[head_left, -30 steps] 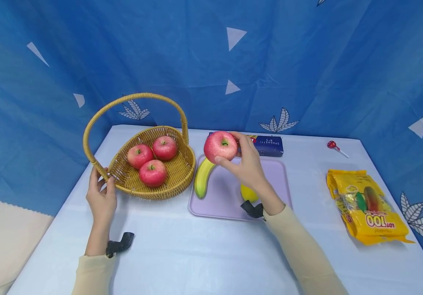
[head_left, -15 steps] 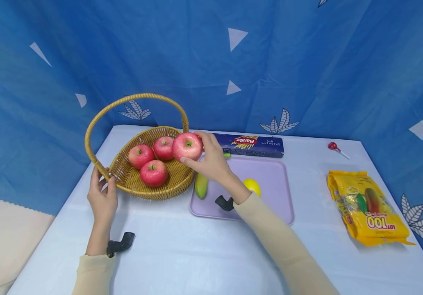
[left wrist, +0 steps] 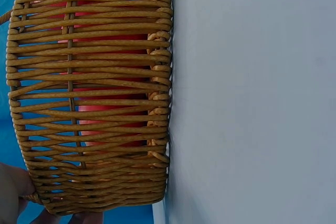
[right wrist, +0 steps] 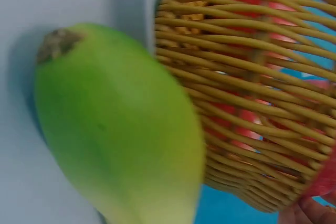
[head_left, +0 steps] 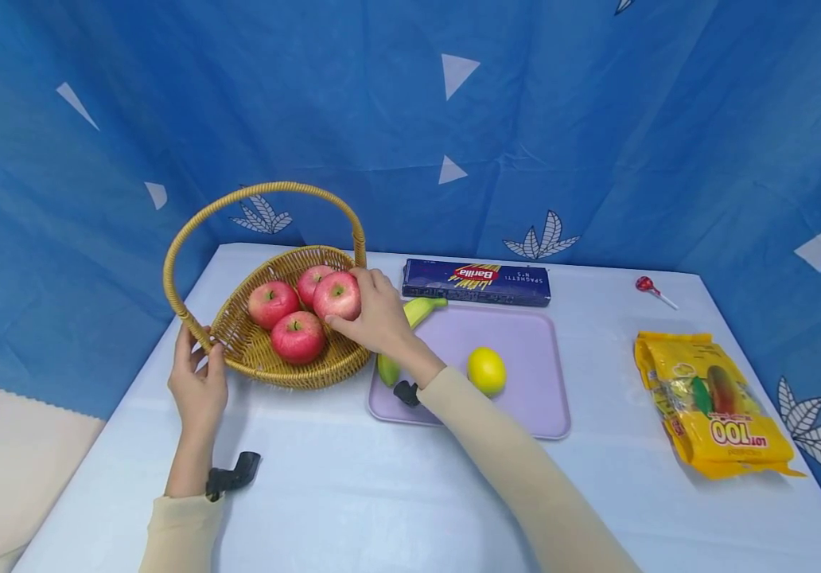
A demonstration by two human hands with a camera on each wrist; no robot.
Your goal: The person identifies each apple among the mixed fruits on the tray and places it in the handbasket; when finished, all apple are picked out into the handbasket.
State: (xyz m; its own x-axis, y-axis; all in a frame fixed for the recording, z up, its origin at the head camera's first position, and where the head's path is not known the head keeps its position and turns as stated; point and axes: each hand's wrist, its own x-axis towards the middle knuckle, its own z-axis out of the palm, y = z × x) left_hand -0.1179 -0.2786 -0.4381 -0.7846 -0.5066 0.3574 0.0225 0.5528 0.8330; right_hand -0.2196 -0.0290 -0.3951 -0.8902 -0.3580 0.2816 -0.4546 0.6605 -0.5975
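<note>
A wicker basket (head_left: 346, 362) with a tall arched handle stands at the left of the table, and several red apples (head_left: 298, 337) lie in it. My left hand (head_left: 197, 390) grips the basket's left rim by the foot of the handle; in the left wrist view its fingertips show at the woven wall (left wrist: 105, 129). With my right hand (head_left: 382, 318) I hold another apple (head_left: 337, 295) over the right part of the basket, close to the other apples. Whether it touches them I cannot tell. A banana (right wrist: 121, 124) fills much of the right wrist view, beside the basket.
A lilac tray (head_left: 542, 414) right of the basket bears the banana and a lemon (head_left: 486, 371). Behind it lies a blue spaghetti box (head_left: 476, 282). Farther right are a lollipop (head_left: 645, 284) and a yellow candy bag (head_left: 714, 406). A blue curtain (head_left: 410, 119) hangs behind the table.
My right hand has carried the apple leftward from above the tray, then down into the basket's opening. The left hand has stayed on the rim, and the basket has hardly moved.
</note>
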